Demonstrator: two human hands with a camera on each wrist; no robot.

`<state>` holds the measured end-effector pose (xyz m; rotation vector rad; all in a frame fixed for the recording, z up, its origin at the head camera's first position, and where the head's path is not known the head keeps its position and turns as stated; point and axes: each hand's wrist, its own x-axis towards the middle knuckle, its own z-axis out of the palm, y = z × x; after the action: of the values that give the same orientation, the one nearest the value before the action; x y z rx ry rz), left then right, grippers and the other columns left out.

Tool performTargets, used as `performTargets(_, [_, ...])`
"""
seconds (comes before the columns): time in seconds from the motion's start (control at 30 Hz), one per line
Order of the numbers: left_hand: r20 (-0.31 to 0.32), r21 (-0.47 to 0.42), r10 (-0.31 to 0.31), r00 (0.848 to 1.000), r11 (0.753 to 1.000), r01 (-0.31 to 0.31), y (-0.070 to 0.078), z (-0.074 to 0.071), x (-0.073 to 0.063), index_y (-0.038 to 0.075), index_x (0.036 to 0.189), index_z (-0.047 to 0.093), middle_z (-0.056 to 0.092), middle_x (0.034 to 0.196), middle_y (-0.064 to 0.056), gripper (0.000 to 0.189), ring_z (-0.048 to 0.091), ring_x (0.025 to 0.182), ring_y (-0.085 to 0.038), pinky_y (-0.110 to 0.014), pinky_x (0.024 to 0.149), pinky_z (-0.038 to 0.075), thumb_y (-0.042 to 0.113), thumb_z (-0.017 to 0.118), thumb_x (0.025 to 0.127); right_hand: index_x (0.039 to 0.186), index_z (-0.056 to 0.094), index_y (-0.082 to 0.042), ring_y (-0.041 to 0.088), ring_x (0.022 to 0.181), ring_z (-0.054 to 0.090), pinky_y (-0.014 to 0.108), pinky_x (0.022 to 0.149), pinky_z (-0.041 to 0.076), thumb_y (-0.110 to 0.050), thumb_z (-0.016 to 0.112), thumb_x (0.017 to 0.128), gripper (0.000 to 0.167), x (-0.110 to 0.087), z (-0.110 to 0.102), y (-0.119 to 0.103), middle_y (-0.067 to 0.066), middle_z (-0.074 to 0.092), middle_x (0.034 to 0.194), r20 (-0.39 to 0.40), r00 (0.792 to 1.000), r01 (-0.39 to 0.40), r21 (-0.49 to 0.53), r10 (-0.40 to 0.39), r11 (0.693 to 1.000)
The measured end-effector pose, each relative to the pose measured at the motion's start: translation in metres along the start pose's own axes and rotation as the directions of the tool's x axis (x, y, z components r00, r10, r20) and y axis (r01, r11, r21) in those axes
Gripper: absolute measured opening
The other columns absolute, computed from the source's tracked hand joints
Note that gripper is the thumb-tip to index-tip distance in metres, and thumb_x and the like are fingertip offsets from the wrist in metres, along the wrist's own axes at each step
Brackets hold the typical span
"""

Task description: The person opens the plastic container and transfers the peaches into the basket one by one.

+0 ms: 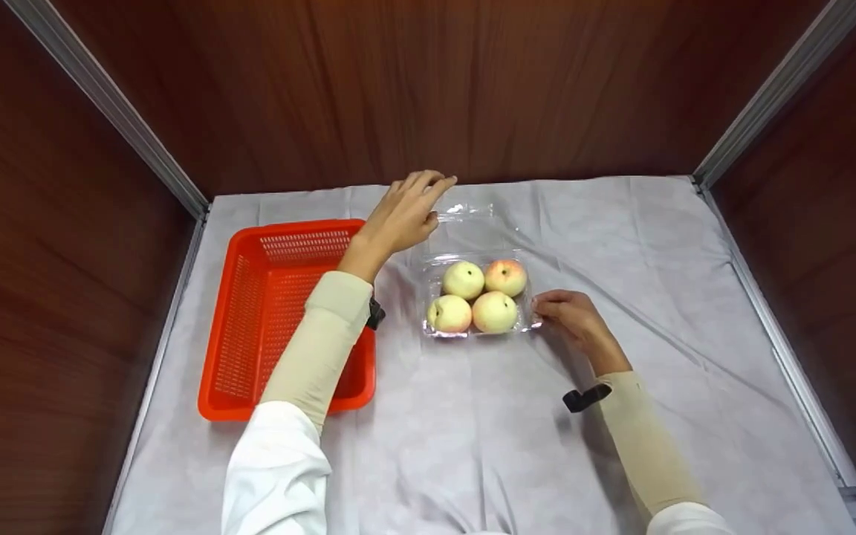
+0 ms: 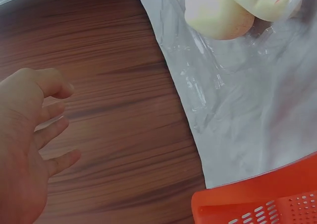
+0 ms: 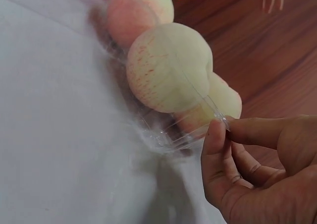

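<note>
Rising behind everything, a dark wood-grain back wall spans the far side, meeting a left wall and a right wall of similar wood, with grey metal strips at the corners. Between them spreads the table, covered in a pale, creased cloth whose far edge meets the back wall. A red perforated basket sits on the left; the left forearm, in a white and beige sleeve, crosses above its right side and hides part of the basket. To the right of the basket, near the table's middle, lies a clear plastic container, its clear lid stretched out towards the back wall. The left hand hovers beside the lid, fingers loosely bent and spread apart, holding nothing. At the container's near right corner, the right hand pinches the thin plastic edge between thumb and index finger, the other fingers curled in. Four pale yellow peaches with pink blushes sit two by two in the container. A small black device is worn at the right wrist.
</note>
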<state>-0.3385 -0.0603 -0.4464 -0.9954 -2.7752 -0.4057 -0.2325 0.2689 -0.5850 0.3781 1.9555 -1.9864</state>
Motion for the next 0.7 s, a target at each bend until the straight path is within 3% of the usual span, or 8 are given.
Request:
performTargets(0.27, [0.042,0.002,0.005,0.999,1.000,-0.006,0.004,-0.006,-0.003,0.013,0.161,0.047,0.057,0.151,-0.013,0.059,0.051,0.144,-0.032,-0.052,0.116,0.045,0.010,0.060,0.103,0.109,0.067,0.013,0.007,0.070,0.069,0.022,0.071,0.060,0.008,0.067,0.095,0.015,0.002,0.000,-0.002,-0.002,0.070,0.078,0.026,0.999,0.028,0.002,-0.028,1.000])
performTargets(0.57, [0.078,0.013,0.052,0.996,0.999,-0.053,0.012,-0.013,-0.003,0.014,0.160,0.047,0.059,0.148,-0.012,0.058,0.052,0.142,-0.031,-0.052,0.114,0.047,0.012,0.059,0.103,0.119,0.060,0.022,0.007,0.071,0.069,0.020,0.071,0.060,0.007,0.066,0.096,0.028,0.004,-0.003,-0.003,-0.002,0.070,0.081,0.042,0.998,0.044,-0.027,-0.043,0.999])
performTargets(0.7, [0.102,0.015,0.083,0.991,0.996,-0.085,0.018,-0.015,-0.003,0.013,0.159,0.048,0.059,0.147,-0.012,0.058,0.054,0.139,-0.031,-0.051,0.115,0.048,0.015,0.059,0.102,0.115,0.062,0.019,0.007,0.070,0.069,0.021,0.071,0.060,0.008,0.066,0.096,0.023,0.005,-0.003,-0.002,-0.001,0.070,0.080,0.040,0.998,0.050,-0.030,-0.049,0.998])
